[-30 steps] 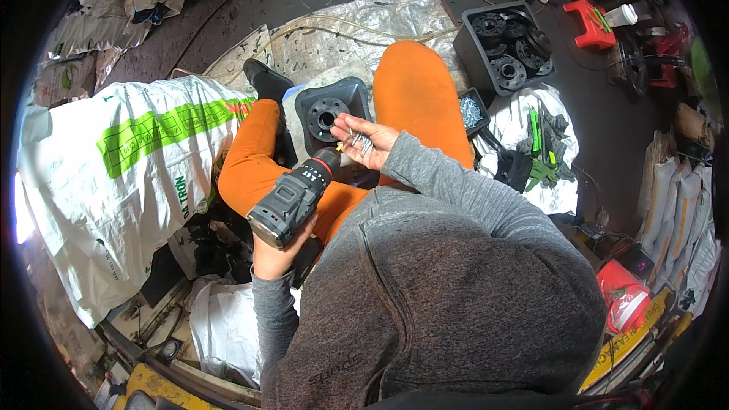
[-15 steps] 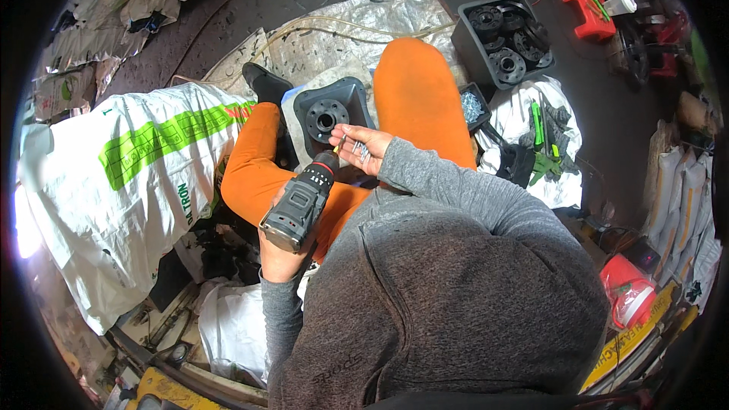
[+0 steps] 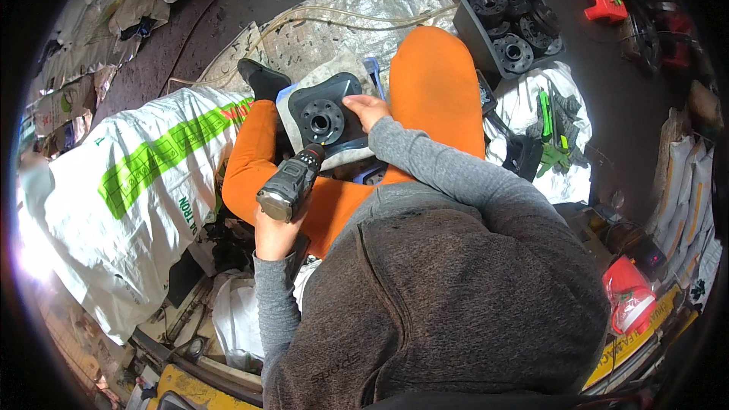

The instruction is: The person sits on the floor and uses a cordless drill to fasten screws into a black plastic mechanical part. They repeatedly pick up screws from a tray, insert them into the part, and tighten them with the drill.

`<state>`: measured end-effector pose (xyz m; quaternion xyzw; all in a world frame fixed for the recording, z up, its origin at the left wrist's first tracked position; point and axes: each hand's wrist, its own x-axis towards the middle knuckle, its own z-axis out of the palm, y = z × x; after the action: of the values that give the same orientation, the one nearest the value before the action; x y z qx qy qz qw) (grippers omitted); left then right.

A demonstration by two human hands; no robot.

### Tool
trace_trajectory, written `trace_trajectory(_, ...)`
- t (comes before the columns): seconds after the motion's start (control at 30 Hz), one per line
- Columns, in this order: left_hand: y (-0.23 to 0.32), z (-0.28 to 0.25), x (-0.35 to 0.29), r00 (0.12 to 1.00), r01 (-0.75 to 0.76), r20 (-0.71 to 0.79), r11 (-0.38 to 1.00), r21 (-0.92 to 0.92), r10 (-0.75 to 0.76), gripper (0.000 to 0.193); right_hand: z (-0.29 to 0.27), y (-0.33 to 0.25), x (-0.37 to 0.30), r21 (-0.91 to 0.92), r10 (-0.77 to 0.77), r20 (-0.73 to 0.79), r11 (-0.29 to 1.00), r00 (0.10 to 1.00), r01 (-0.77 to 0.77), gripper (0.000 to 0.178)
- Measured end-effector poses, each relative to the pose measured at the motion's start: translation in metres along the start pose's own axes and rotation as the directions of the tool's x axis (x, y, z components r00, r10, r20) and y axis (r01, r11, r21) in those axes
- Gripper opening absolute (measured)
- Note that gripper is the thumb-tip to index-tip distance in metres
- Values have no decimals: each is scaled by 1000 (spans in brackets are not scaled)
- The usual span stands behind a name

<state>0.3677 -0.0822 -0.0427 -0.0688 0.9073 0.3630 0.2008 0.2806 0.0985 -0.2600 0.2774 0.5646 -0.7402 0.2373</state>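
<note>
The drill [image 3: 288,184] looks like hard plastic, mostly dull, with a little shine. The round black part [image 3: 310,118] looks like smooth metal, a bit shiny. The square black piece [image 3: 343,89] around it looks like smooth plastic. The big white sack [image 3: 144,182] is thin, crinkly plastic with shiny folds. The orange trousers [image 3: 437,91] are dull cloth, and the grey-brown top [image 3: 471,281] is fuzzy cloth. The pale floor sheet [image 3: 372,0] looks wrinkly and shiny.

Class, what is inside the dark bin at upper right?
Several round black parts, some with visible holes, lie in the bin. They hide its bottom and anything beneath them.
</note>
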Motion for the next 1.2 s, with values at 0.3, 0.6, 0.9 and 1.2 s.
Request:
trace_trajectory(0.3,13,15,29,1000,5,30,994,108,-8,35,-1,1,14,-265,95,172,963,981,-47,33)
trace_trajectory(0.6,24,12,49,991,-48,133,973,225,18,51,3,0,14,-265,131,156,960,979,-87,34)
trace_trajectory(0.9,21,14,66,974,-98,223,955,280,35,37,5,4,14,-131,133,162,985,978,-113,29)
trace_trajectory(1.2,10,22,60,987,-57,153,990,127,37,49,2,8,20,-276,77,163,961,984,-30,29)
